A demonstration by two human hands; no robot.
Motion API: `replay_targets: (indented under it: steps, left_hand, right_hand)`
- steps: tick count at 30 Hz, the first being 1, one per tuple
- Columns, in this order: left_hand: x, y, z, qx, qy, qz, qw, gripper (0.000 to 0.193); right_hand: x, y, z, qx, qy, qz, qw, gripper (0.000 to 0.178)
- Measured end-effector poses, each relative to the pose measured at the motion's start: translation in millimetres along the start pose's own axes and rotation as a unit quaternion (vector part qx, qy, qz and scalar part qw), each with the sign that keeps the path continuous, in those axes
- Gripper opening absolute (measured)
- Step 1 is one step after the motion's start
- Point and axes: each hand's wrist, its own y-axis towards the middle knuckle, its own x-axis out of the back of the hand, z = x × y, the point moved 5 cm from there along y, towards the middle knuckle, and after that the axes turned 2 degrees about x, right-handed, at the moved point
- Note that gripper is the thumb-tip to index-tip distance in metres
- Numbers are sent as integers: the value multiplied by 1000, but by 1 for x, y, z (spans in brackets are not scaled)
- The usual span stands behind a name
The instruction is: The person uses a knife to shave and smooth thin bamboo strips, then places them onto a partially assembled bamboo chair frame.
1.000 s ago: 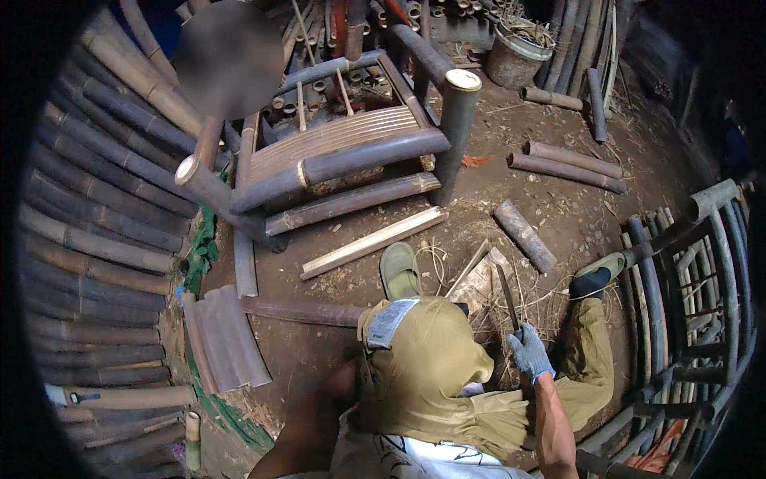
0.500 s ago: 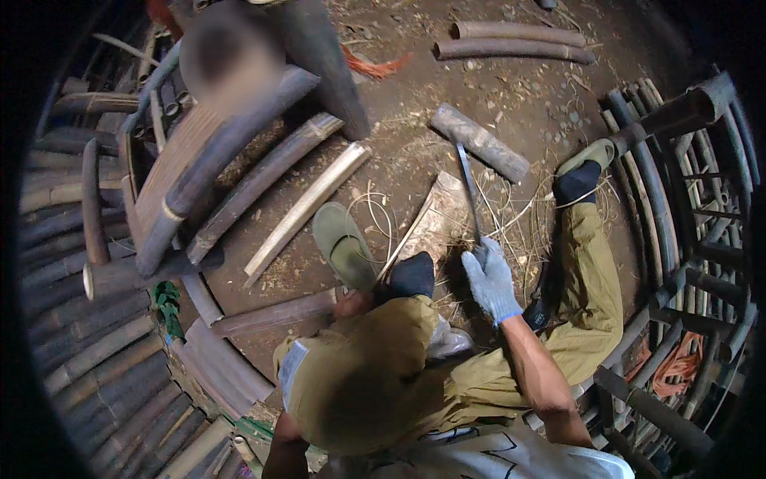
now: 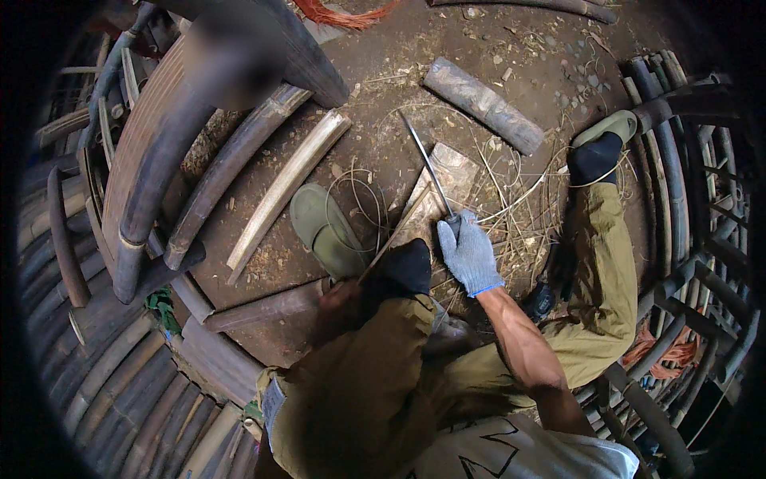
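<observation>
My right hand (image 3: pixel 469 254), in a grey knit glove with a blue cuff, is closed round the handle of a long narrow knife (image 3: pixel 425 164). Its blade points away and to the left, above a flat wooden block (image 3: pixel 455 169) on the ground. A thin bamboo strip (image 3: pixel 405 225) slants across the block's left edge. The strip's near end runs to my left hand (image 3: pixel 338 297), which is closed, in shadow and largely hidden behind my raised knee. Beside that hand is a green sandal (image 3: pixel 325 230), with my dark-socked foot (image 3: pixel 407 266) to its right.
Thin shavings (image 3: pixel 515 215) litter the dirt right of the block. Beyond lies a short log (image 3: pixel 484 106). Split bamboo (image 3: pixel 289 191) and a bamboo bench (image 3: pixel 163 152) stand at the left. A bamboo rack (image 3: pixel 702 271) lines the right, near my other sandalled foot (image 3: pixel 598 152).
My right hand has moved left and slightly nearer. The knife's blade has swung leftward, from beside the block to over it. The whole view has shifted a little.
</observation>
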Motion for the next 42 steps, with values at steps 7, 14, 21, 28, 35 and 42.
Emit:
replay_targets:
  steps: [7,14,21,28,35,42]
  left_hand:
    - [-14,-22,46,76,-39,10,996,20]
    - [-35,-19,81,142,-88,26,986,23]
    - [-13,-20,85,224,-184,-2,957,29]
    - [251,-12,-75,58,-239,-364,898,25]
    - [461,-2,-39,251,195,-499,806,48]
    - [466,64,9,279,247,-370,851,47]
  right_hand:
    - [30,-8,51,102,54,-109,987,36]
    - [5,9,-10,-55,-26,70,996,42]
    - [36,-4,32,51,95,-76,991,35]
    - [16,-26,-31,18,-102,-57,993,38]
    - [69,21,130,275,-141,-229,923,62]
    - [156,123,435,503,8,-205,839,40]
